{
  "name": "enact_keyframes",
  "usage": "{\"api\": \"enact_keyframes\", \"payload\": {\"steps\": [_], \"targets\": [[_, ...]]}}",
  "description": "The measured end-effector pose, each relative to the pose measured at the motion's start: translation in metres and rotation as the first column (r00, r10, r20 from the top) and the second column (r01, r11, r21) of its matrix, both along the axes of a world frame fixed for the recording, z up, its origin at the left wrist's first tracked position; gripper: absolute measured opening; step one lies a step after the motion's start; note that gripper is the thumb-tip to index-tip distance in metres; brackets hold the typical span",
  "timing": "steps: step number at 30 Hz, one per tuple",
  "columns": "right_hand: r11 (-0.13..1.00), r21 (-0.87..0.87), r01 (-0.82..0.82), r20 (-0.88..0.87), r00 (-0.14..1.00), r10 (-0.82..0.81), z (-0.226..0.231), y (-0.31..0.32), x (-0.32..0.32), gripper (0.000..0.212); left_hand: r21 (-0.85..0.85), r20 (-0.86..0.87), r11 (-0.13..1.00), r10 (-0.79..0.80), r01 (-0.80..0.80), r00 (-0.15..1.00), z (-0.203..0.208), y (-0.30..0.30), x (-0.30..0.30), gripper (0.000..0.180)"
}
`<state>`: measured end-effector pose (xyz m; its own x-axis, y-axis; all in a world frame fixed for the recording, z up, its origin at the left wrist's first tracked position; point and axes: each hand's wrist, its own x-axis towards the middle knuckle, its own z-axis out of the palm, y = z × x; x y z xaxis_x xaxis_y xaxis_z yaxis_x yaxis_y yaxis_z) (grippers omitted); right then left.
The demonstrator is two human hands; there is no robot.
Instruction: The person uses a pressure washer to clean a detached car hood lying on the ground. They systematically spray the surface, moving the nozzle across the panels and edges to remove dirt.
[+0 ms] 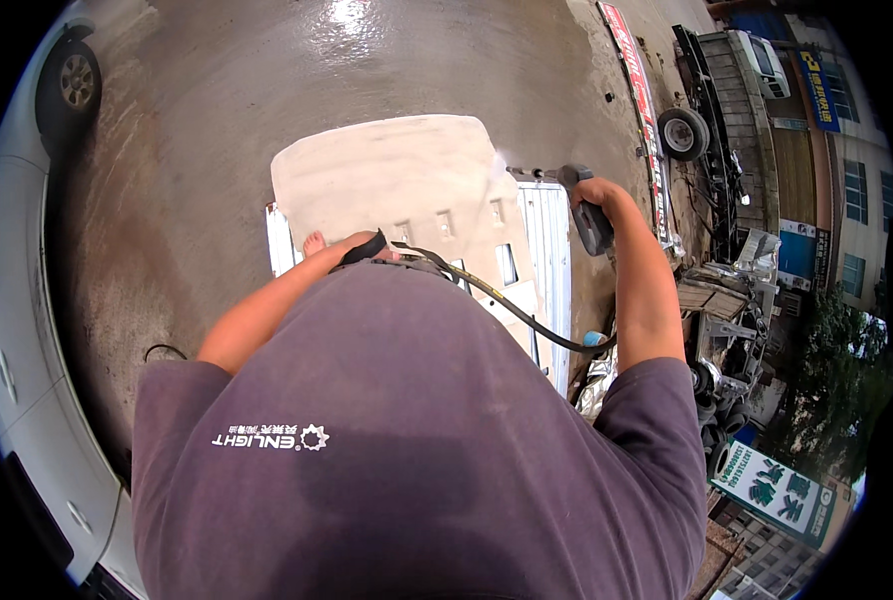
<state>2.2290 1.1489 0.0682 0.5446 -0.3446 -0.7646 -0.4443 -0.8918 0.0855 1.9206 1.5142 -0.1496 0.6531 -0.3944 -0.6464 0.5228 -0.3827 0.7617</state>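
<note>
My right hand [595,190] is closed round the dark handle of a spray gun [594,228]. Its thin lance points left, toward the edge of a large cream moulded panel [382,165], and a pale mist shows at that edge. Rounded at its far end, the panel has several slots at its near side. My left hand [388,256] reaches to the panel's near part, just in front of my body. A dark band circles that wrist, and my shirt hides most of its fingers. A black hose [512,307] curves from my waist toward my right arm.
White ridged sheeting [549,250] lies under the panel. Bare toes [314,243] show beside my left forearm. The ground [207,150] is wet concrete. A light-coloured car [27,300] stands at left. At right are a red-and-white sign board [635,75], a truck wheel [684,134] and scrap parts.
</note>
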Motion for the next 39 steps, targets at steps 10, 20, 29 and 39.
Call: {"api": "enact_keyframes", "payload": {"steps": [10, 20, 29, 39], "targets": [[0.938, 0.291, -0.19, -0.264, 0.926, 0.27, -0.015, 0.139, -0.025, 0.013, 0.095, 0.109, 0.993, 0.065, -0.075, 0.992, -0.087, 0.055, -0.046, 0.038], [0.741, 0.512, -0.434, -0.148, 0.806, 0.574, -0.017, 0.212, -0.062, 0.015, 0.069, 0.235, 0.986, 0.133, -0.153, 0.963, -0.079, 0.084, -0.072, 0.054], [0.941, 0.287, -0.177, -0.157, 0.961, 0.229, -0.017, 0.145, -0.05, 0.017, 0.109, 0.231, 0.992, 0.039, -0.066, 0.972, -0.088, 0.069, -0.054, 0.049], [0.955, 0.278, 0.1, -0.027, 0.995, -0.096, -0.068, 0.07, -0.041, 0.015, 0.197, 0.256, 0.98, -0.013, -0.039, 0.967, -0.119, 0.047, -0.031, 0.056]]}}
